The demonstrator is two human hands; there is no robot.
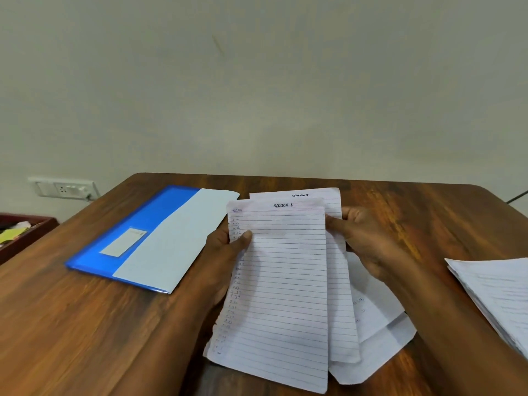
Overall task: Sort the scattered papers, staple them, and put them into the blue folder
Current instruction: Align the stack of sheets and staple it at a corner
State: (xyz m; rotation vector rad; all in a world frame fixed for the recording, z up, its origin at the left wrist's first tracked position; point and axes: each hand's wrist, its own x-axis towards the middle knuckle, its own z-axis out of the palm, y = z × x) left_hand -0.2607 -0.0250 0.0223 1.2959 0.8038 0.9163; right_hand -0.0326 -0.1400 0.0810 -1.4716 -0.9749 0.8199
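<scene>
Left hand (228, 247): grips the left edge of the top sheet (281, 281), thumb lying on its face. Sheet is lined, headed "SECTION 1", with a column of handwritten figures down its left margin.

Right hand (363, 238): grips the right edge of the sheets behind (340, 295), thumb at the front; the heading of the next sheet shows above the top one but is too blurred to read.

Loose papers (380, 332): fanned out under the right hand, lying on the table (85, 324).

Folder (137, 238): blue, lying flat on the table just left of the left hand, a pale sheet and a small label on it.

Stack (497, 290): more lined papers, well right of the right forearm, at the table edge.

Socket (64, 188): on the wall, far left.

Tray (20, 235): dark red, beyond the table's left edge, holding scraps.
</scene>
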